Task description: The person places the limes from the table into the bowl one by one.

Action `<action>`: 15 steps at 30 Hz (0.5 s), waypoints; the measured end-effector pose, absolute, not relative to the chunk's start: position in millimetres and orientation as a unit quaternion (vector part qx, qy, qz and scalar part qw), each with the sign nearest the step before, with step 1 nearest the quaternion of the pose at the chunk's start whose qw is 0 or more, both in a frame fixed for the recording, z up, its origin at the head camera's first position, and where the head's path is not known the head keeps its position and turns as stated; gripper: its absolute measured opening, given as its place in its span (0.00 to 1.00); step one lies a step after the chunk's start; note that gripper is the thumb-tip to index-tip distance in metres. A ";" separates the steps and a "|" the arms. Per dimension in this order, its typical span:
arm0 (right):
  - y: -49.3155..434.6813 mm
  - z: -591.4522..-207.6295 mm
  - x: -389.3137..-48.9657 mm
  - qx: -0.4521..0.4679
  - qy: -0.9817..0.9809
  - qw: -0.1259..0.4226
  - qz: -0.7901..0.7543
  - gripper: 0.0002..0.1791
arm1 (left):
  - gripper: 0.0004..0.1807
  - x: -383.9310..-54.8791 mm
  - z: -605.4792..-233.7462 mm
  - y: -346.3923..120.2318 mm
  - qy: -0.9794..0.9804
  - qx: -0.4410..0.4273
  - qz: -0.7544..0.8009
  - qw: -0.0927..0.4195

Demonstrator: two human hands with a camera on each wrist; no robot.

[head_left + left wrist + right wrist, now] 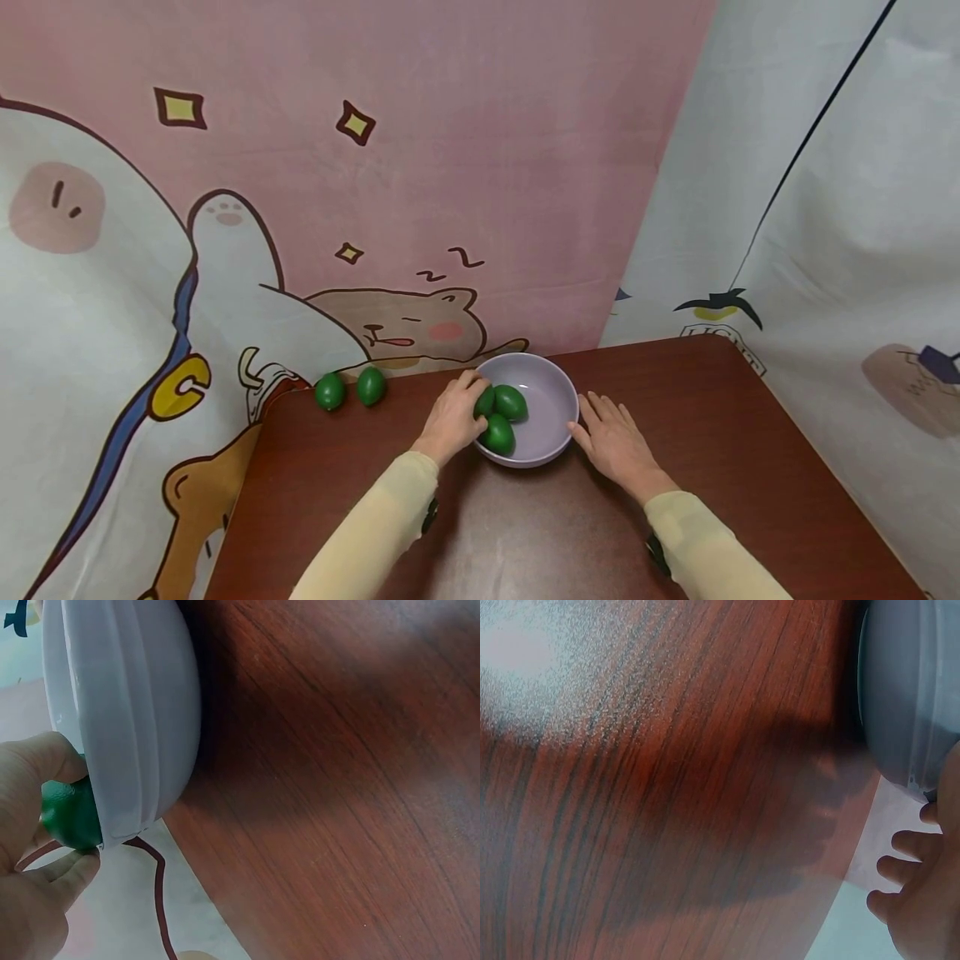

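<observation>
A light purple bowl (551,408) stands on the table with green limes in it. My left hand (452,417) reaches over its left rim, thumb and fingers around a lime (71,814) that shows between them just inside the rim. Two more limes, an upper one (511,403) and a lower one (498,435), lie against the bowl's left side. At the bowl's right side is my right hand (617,442), its fingers extended and its thumb right at the rim, holding nothing. In the right wrist view, the fingers (915,844) of this hand point toward the table's far edge beside the bowl.
Two limes, a left one (330,392) and a right one (371,386), sit at the back left of the brown wooden table (720,417). A printed cartoon cloth (487,167) hangs directly behind the table's far edge, and pale cloth borders the right side.
</observation>
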State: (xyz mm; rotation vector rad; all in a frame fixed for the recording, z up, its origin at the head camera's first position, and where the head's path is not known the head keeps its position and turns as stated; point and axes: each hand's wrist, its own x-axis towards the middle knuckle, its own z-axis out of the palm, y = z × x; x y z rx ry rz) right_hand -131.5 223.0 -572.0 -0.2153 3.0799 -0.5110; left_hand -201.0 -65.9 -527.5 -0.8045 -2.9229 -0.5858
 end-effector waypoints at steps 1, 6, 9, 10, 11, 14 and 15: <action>222.9 -572.2 -131.6 -0.068 0.984 0.006 -0.163 0.38 | 0.32 -201.1 -528.0 -65.7 -0.947 -0.260 -0.188 0.026; 222.1 -572.4 -132.0 -0.066 0.985 0.011 -0.162 0.38 | 0.32 -201.3 -530.3 -64.7 -0.948 -0.261 -0.182 0.024; 222.1 -571.8 -132.0 -0.064 0.985 0.015 -0.162 0.39 | 0.32 -201.4 -531.8 -64.1 -0.948 -0.263 -0.175 0.023; 222.1 -571.6 -131.9 -0.063 0.985 0.016 -0.162 0.39 | 0.32 -201.6 -532.3 -63.8 -0.949 -0.265 -0.172 0.023; 222.1 -571.4 -131.8 -0.063 0.985 0.017 -0.162 0.39 | 0.32 -201.8 -532.9 -63.6 -0.949 -0.266 -0.169 0.022; 222.2 -570.9 -131.6 -0.063 0.985 0.017 -0.161 0.39 | 0.32 -202.1 -534.1 -62.8 -0.949 -0.269 -0.161 0.022; 222.3 -570.9 -131.5 -0.064 0.985 0.017 -0.161 0.39 | 0.33 -202.4 -534.5 -62.5 -0.949 -0.271 -0.157 0.023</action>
